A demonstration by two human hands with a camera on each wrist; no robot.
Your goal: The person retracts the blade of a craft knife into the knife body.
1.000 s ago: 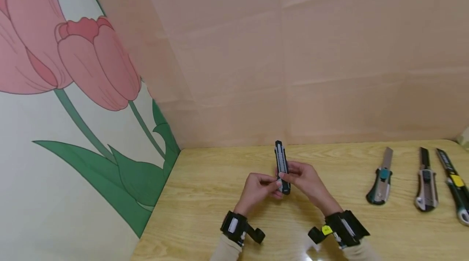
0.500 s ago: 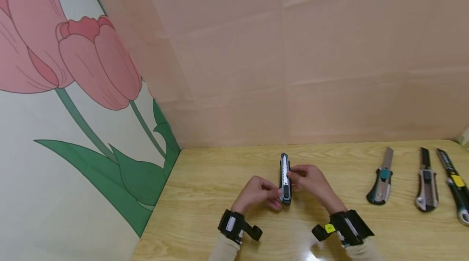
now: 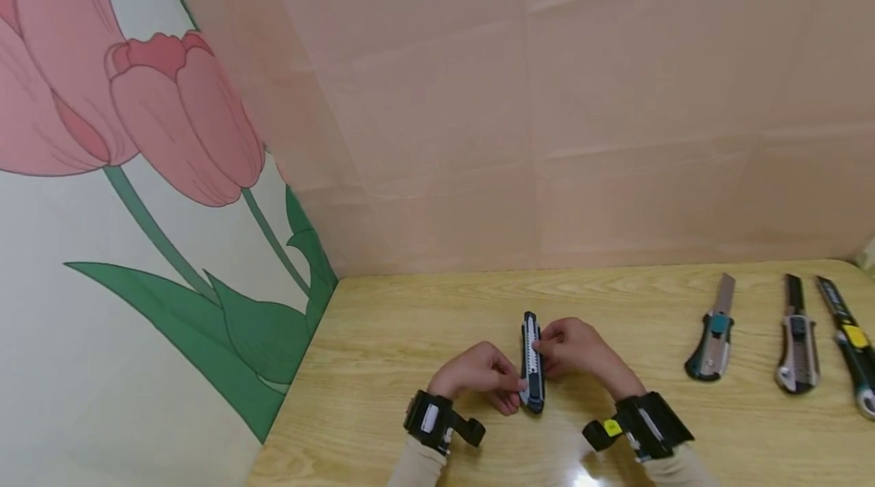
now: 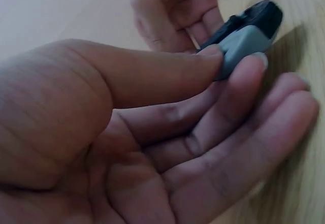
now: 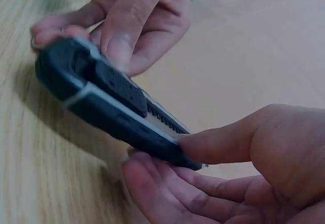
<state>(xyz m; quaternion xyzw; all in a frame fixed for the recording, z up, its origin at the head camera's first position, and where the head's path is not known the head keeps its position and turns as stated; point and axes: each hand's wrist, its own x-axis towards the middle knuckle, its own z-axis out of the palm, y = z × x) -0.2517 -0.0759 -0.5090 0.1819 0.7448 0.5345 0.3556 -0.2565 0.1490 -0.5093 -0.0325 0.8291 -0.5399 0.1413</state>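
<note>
A dark utility knife [image 3: 532, 360] with a grey rear end is held low over the wooden table [image 3: 383, 335], its length pointing away from me. My left hand [image 3: 478, 377] pinches the knife's rear end [image 4: 242, 45] between thumb and forefinger. My right hand [image 3: 573, 350] pinches the knife's front half [image 5: 152, 132] between thumb and fingers. In the right wrist view the black slider [image 5: 119, 88] on the knife's top shows, and the left hand [image 5: 137, 16] grips the far end. No blade is seen sticking out.
Three more utility knives lie side by side at the table's right: one with a teal slider [image 3: 713, 335], a grey and black one [image 3: 796, 339], and a black one with a yellow slider [image 3: 850, 343]. A pink wall stands behind; a tulip-print panel bounds the left.
Both hands have lowered the knife toward me and down to the table. It stood raised and tilted a second ago; now it lies nearly flat.
</note>
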